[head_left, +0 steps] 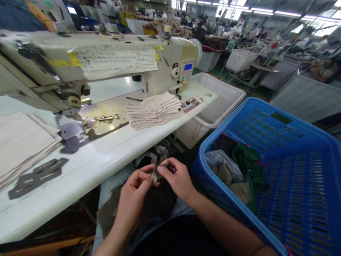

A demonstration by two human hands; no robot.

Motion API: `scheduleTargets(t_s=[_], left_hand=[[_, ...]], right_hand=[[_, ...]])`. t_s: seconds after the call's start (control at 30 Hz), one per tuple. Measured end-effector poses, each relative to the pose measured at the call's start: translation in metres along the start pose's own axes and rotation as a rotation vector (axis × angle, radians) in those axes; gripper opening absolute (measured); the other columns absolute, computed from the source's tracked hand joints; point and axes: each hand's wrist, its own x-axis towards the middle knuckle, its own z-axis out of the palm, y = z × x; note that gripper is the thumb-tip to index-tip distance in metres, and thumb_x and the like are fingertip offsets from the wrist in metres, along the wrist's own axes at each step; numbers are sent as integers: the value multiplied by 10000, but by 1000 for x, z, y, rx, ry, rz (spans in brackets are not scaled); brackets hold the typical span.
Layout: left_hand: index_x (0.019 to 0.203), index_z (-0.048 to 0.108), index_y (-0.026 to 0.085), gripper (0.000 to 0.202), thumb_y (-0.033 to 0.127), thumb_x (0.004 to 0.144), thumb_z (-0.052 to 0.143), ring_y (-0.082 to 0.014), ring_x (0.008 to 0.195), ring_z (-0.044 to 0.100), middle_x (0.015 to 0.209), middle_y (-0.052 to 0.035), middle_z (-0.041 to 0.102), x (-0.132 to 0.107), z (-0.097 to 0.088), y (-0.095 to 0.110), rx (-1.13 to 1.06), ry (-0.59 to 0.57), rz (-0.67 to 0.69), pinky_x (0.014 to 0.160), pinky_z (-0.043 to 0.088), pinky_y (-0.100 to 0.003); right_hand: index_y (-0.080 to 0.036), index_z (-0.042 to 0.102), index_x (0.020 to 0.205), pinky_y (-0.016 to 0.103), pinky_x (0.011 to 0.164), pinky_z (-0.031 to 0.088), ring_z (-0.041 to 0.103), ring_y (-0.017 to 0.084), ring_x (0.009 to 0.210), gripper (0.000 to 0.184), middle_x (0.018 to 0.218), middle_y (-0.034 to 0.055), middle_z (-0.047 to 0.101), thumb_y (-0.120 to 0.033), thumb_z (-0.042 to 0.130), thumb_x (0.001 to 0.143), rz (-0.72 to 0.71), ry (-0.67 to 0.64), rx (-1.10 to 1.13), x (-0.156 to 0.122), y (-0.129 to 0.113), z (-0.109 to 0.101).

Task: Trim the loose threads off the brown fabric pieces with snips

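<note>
Above my lap, my left hand pinches a small grey-brown fabric piece between thumb and fingers. My right hand meets it from the other side, its thumb and fingers closed on the same piece. A thin dark object shows among the right fingers; its kind is too small to make out. Below the hands, dark olive-brown cloth lies across my lap. The sewing machine stands on the white table in front of me, to the left of both hands.
Folded cream fabric pieces lie stacked by the machine, with more cream panels at left. Dark grey marked strips rest near the table edge. A blue basket with cloth stands at right, a white bin behind it.
</note>
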Motion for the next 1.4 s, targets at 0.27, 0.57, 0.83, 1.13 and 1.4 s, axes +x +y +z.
scheduleTargets(t_s=[0.27,0.57,0.83,1.13,1.4], left_hand=[[704,567,194,144,281,776,655,-183,794,664,1079,-117,706,-26,3,-1,66,-49,172,616,554,-279],[840,590,211,26,212,834,615,-198,866,661,986,-93,700,-61,-46,-24,896,-59,703,743,546,-288],[1130,621,228,266,333,894,685,-280,1203,622,1415,-133,599,-111,-98,-38,927,-184,447,991,527,-390],[807,627,220,414,601,697,744,-120,552,479,624,35,556,-142,-167,-55,121,9,-392,554,395,-235],[581,638,199,283,430,590,801,-166,347,485,453,-6,605,-191,-258,-75,304,250,-640,364,337,-254]], right_hand=[[-210,689,867,242,626,545,670,176,688,179,791,35,714,-381,638,884,-230,16,-329,-23,14,-7],[-241,772,842,222,572,602,751,228,687,331,779,47,785,-549,734,726,-85,-336,-508,-27,33,-19],[-256,797,787,255,551,620,776,276,706,397,847,77,813,-618,680,676,-11,-187,-619,-16,31,-21],[-263,770,790,320,644,638,761,297,752,461,830,91,806,-698,625,744,-4,-128,-618,-18,36,-20],[-279,777,785,339,583,611,745,305,713,451,825,89,805,-696,605,770,4,-111,-669,-15,42,-25]])
